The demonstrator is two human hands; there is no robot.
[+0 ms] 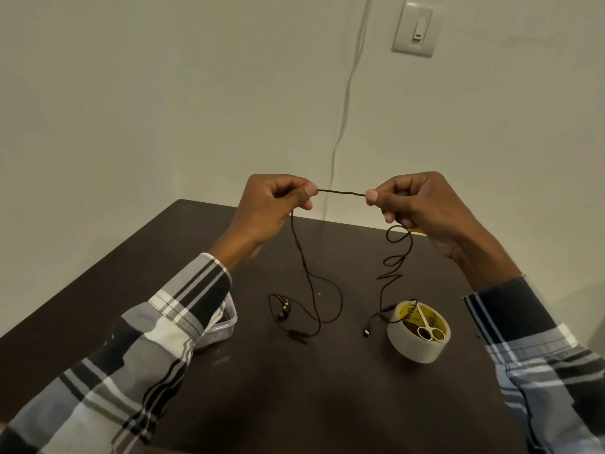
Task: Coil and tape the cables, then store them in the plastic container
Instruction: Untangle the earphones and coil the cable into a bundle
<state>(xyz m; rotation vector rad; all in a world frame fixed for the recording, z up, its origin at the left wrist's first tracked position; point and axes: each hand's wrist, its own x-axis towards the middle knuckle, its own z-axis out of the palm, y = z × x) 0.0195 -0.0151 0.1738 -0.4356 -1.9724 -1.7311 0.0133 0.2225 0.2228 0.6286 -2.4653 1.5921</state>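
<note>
A thin black earphone cable is stretched taut between my two hands above the table. My left hand pinches it at one end of the stretch, my right hand pinches the other. From the left hand the cable drops to the earbuds lying on the table. From the right hand it hangs in loose kinks down to its plug. A roll of clear tape stands at the right. The plastic container sits at the left, mostly hidden behind my left sleeve.
Small white-handled scissors rest inside the tape roll's core. The dark table meets a pale wall, where a white cord hangs down and a light switch is mounted. Something yellow peeks out behind my right hand.
</note>
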